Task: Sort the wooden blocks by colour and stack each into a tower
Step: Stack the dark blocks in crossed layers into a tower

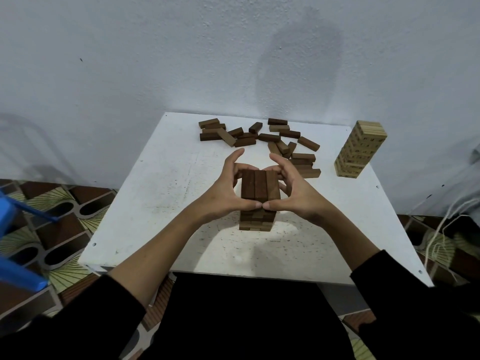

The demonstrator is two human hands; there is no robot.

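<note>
Both hands square up the top layer of the dark tower (pixel 259 201) at the centre of the frame.

The left hand (pixel 225 188) and right hand (pixel 296 188) each have their grip clamped on the top dark blocks, thumbs meeting at the near edge. Loose dark blocks (pixel 259 137) lie scattered toward the upper centre of the white bench (pixel 161 203); the light tower (pixel 359 149) stands at upper right.

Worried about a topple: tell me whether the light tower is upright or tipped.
Upright: the light tower stands alone on the table, untouched.
</note>
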